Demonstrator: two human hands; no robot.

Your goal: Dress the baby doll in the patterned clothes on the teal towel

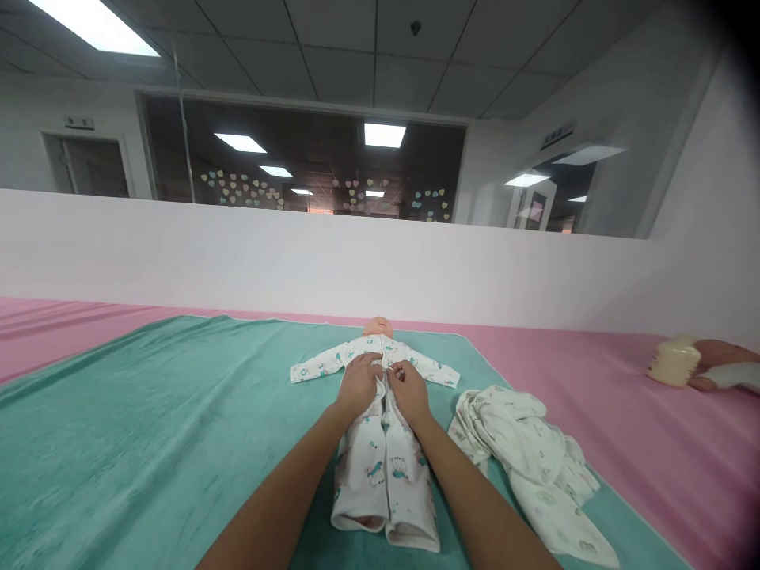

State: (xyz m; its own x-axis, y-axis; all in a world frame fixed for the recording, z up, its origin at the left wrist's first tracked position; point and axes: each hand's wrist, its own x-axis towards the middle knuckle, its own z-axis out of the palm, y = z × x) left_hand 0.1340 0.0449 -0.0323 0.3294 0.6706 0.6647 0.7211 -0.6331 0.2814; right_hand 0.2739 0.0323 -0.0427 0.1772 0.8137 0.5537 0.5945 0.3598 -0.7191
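Note:
A baby doll (378, 325) lies on its back, its head pointing away from me. It wears a white baby romper (371, 467) printed with small teal figures, sleeves spread to both sides. Over the doll's belly, my left hand (359, 385) pinches the left edge of the romper's front opening. Close beside it, my right hand (408, 388) has thumb and fingers closed on the opposite edge. Below my hands the front parts in a narrow gap between the two legs. Any fastener under my fingertips is too small to make out.
A teal blanket (148, 412) lies under the doll, over a pink sheet (552, 364). Crumpled white printed cloth (522, 443) rests to the right. Farther right, a cream-coloured object (674, 360) is beside a partly visible skin-toned shape. A white wall (297, 261) with windows stands behind.

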